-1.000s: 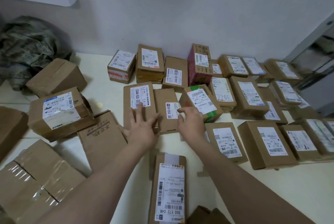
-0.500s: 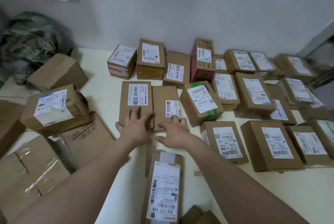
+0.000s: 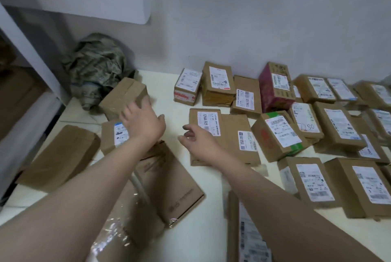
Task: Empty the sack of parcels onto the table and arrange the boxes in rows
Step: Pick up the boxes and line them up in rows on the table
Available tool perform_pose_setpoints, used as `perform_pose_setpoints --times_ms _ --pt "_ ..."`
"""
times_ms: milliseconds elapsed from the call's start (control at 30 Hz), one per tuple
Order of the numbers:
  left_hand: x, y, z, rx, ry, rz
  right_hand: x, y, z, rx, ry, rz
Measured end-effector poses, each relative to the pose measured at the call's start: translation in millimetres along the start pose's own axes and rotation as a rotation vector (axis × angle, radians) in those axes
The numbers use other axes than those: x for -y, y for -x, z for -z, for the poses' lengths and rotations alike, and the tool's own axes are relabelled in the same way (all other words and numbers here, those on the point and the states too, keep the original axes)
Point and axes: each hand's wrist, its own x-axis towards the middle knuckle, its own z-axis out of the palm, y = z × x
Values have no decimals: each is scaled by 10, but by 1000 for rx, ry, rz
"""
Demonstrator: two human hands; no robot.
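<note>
Now at the arranging step: sack (image 3: pixel 96 69) lies crumpled in the table's (image 3: pixel 163 94) far-left corner, rowed boxes (image 3: pixel 338 128) at right. Left hand (image 3: pixel 143 123) has its fingers spread and holds nothing, reaching at the loose plain box (image 3: pixel 123 96). Right hand (image 3: pixel 196 142) is loosely curled and holds nothing, beside the labelled box (image 3: pixel 204 123). Plain box is skewed, long axis diagonal, near-left to far-right. Next, probably: grip, turn and align it.

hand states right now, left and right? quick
Left hand: open, fingers spread, by the plain brown cardboard box, holding nothing.
Right hand: open, fingers loosely curled, holding nothing.
</note>
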Motion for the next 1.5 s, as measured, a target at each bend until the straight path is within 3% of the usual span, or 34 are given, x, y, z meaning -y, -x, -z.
perform_pose_setpoints --times_ms 133,267,500,733,867,1067,1233,1400,1500 --pt "580 -198 149 77 17 98 442 -104 -374 93 -111 -157" --pt "962 -509 245 154 194 143 719 -251 -641 155 -261 -336" --pt "1082 -817 130 192 492 182 456 -674 -980 156 -245 -472" --pt "984 -639 47 173 444 191 643 -568 -805 32 -309 -372" --pt "921 -445 53 181 440 176 671 -530 -679 79 -434 -409" --pt "892 -370 110 201 781 415 685 -356 -361 132 -510 -447" --pt "843 -386 117 185 1140 729 717 -337 14 -222 -595 -342" --pt "702 -176 118 267 1417 901 801 -210 -27 -590 -46 -145" --pt "717 -80 103 406 1690 1043 694 -176 -117 -616 57 -22"
